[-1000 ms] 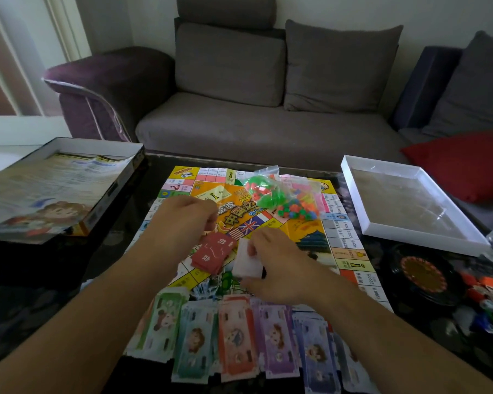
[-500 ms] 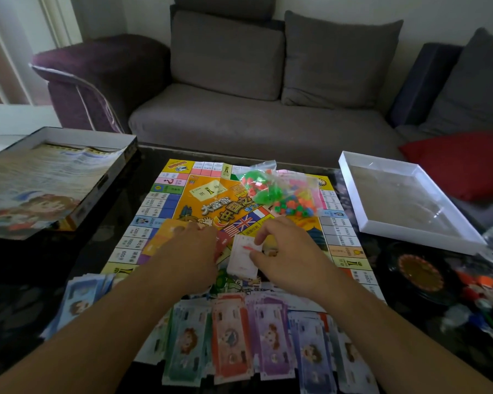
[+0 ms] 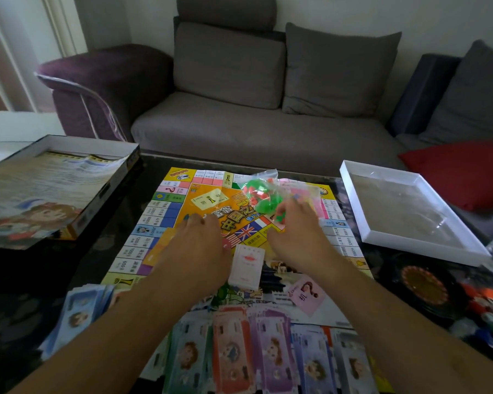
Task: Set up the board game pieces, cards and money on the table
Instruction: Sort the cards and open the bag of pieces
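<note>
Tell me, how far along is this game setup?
Roughly halfway, I'd judge. Done: the board lies open on the table, paper money is spread in coloured piles along its near edge, and a white card deck sits on it. In hand: the right hand reaches the plastic bag of pieces; the left hand rests on the board. Left: the pieces remain bagged.

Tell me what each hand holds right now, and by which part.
The right hand reaches the clear plastic bag of green and orange pieces at its near edge; a grip cannot be told. The left hand holds nothing visible.
</note>
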### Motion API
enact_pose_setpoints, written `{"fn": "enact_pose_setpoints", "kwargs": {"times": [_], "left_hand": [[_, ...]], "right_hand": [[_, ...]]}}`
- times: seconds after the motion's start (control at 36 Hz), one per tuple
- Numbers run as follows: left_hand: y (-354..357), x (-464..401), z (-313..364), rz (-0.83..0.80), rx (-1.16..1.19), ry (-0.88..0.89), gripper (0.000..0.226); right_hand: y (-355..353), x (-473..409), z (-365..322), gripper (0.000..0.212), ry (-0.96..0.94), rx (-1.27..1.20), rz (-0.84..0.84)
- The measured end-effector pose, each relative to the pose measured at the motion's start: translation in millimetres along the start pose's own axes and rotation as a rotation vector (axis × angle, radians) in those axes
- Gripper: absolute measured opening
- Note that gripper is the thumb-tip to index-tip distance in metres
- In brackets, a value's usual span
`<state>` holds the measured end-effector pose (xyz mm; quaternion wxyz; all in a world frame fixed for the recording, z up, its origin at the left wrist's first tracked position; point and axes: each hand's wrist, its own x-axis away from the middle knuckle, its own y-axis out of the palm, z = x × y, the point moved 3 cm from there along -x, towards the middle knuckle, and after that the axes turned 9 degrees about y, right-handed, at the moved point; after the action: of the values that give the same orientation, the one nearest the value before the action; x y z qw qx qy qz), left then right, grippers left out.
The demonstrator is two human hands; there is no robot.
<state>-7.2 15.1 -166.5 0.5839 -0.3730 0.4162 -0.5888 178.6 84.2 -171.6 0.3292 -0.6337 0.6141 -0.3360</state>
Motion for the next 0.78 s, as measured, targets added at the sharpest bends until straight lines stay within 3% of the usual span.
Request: {"fn": "enact_pose_setpoints", "kwargs": {"times": [0.14,0.22,0.42,0.53,0.61,0.69,0.78], "left_hand": [[-8.7,0.5,10.7,0.046,0.178,0.001,0.028],[-11.5,-0.4,12.1,0.079,0.244,0.005,0.028],[-19.9,-2.4,14.8,0.104,0.379,-0.023,0.019],[-19.3,-3.7,14.4,0.117,0.395,-0.026,0.014],[-17.9,-3.9,13.6,0.14,0.393,-0.01,0.013],[-17.1,-5.6,11.6,0.178,0.465,-0.042,0.006],[-18.2,-10.2,11.4,0.184,0.815,-0.187,0.023]], "right_hand": [[0.8,-53.7,-13.0,0.06,0.056,0.086,0.167],[4.9,-75.1,-17.1,0.066,0.094,0.248,0.152],[15.8,-92.4,-18.1,0.03,0.072,0.359,0.202],[14.1,-86.7,-16.3,0.008,0.017,0.202,0.19],[10.7,-79.5,-18.2,0.02,-0.006,0.018,0.188],[1.4,-69.1,-25.7,0.018,-0.051,-0.155,0.206],[-12.6,-44.3,-34.8,0.015,-0.138,-0.276,0.207]]}}
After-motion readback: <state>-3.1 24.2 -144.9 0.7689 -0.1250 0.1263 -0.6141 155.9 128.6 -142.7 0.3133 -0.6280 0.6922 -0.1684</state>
